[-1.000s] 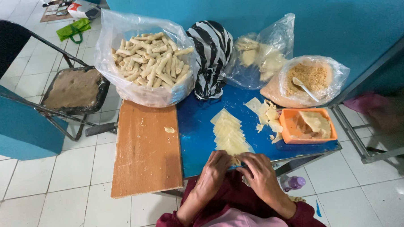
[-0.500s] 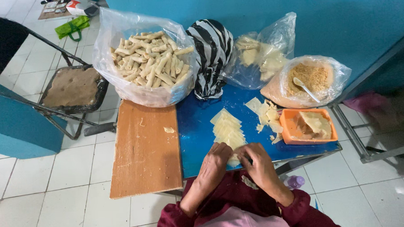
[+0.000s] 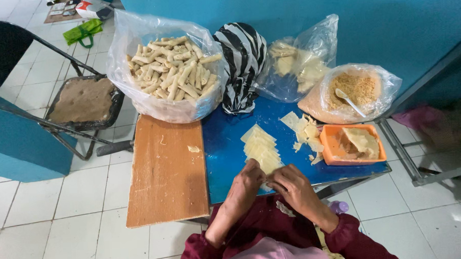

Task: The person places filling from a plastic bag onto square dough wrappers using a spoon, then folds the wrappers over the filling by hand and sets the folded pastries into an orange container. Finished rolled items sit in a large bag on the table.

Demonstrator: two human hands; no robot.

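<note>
Both hands (image 3: 271,183) at table edge (image 3: 344,174)

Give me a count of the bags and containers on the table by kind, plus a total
Clear plastic bags: 3, one of rolled pastries, one of pale wrappers, one of crumbs
Black-and-white striped bag: 1
Orange tub: 1
Total: 5
The left hand and right hand touch the near end of the wrapper stack.

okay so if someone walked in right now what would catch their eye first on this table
Probably the big clear bag of rolled pastry sticks at the table's back left, next to a black-and-white striped bag. Near the front edge, the left hand and right hand meet over a row of pale wrapper sheets on the blue board.
</note>
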